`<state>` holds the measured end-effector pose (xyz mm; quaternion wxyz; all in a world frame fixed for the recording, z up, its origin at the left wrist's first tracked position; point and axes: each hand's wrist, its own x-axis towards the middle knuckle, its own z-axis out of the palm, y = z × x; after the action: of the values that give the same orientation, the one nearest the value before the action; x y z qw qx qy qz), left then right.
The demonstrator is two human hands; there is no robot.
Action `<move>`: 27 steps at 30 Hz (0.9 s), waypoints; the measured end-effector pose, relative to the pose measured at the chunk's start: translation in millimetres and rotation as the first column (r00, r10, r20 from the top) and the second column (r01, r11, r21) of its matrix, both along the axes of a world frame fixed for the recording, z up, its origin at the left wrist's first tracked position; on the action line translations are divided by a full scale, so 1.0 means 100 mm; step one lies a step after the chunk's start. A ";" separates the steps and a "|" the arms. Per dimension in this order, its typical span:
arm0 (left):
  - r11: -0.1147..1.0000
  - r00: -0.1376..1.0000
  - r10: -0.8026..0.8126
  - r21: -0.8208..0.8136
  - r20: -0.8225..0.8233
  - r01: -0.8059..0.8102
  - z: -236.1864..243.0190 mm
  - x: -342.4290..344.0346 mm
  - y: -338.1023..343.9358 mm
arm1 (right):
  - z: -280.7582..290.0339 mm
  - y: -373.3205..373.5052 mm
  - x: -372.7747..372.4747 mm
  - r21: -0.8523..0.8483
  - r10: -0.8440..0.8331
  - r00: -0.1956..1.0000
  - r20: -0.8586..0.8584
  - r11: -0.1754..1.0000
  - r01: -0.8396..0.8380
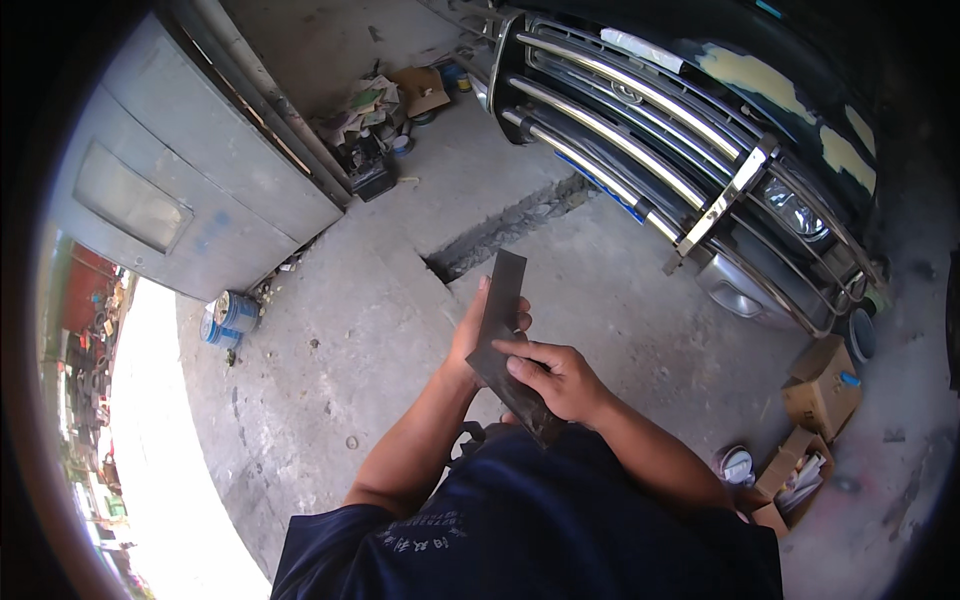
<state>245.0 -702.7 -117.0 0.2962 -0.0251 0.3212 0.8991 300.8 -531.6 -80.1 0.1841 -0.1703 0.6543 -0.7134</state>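
A dark grey strip of sandpaper [503, 288] is held in front of my body, bent at an angle near its middle. My left hand [467, 335] grips it from behind and along its left edge, thumb pointing up and fingertips showing at the right edge. Across the lower half lies my right hand [563, 380], its index finger and thumb pressed on the front face near the bend. The lower end of the strip hangs close to my dark shirt [530, 510]. Its back is hidden.
At the upper right stands a dark vehicle with a chrome front guard [640, 130] and pale filler patches [755, 80]. A narrow trench [510, 230] cuts the concrete floor ahead. Paint cans [235, 312] sit by a grey metal door [190, 170]; cardboard boxes [822, 388] stand right.
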 end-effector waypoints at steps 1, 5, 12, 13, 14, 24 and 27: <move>0.994 0.996 0.077 -0.081 0.045 -0.073 0.11 0.05 0.11 | 0.01 0.03 -0.09 0.016 -0.032 0.999 -0.012 0.999 0.032; 0.966 0.991 0.093 -0.232 -0.093 -0.113 0.28 0.18 0.18 | 0.25 0.09 -0.45 -0.302 -0.111 0.956 0.273 0.933 0.194; 0.821 0.942 0.230 -0.471 -0.246 -0.324 0.16 0.14 0.12 | -0.04 -0.05 -0.07 -0.184 -0.173 0.968 0.183 0.961 0.206; 0.701 0.901 0.177 -0.592 -0.396 -0.398 0.16 0.20 0.09 | 0.01 -0.04 -0.21 -0.215 -0.214 0.949 0.232 0.940 0.265; 0.553 0.846 0.101 -0.678 -0.523 -0.485 0.15 0.21 0.09 | 0.06 0.00 -0.32 -0.253 -0.231 0.933 0.276 0.919 0.303; -0.041 0.468 -0.256 -0.474 -0.846 -0.879 0.32 0.16 0.05 | -0.25 0.03 -0.15 -0.253 -0.294 0.899 0.325 0.889 0.382; 0.031 0.408 -0.359 -0.447 -0.840 -0.894 0.28 0.19 -0.02 | -0.02 0.21 -0.50 -0.357 -0.332 0.858 0.393 0.805 0.475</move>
<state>264.3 -704.2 -89.2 -0.2400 0.1476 0.8909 0.3564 250.5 -510.9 -82.4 0.0833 0.0521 0.4590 -0.8830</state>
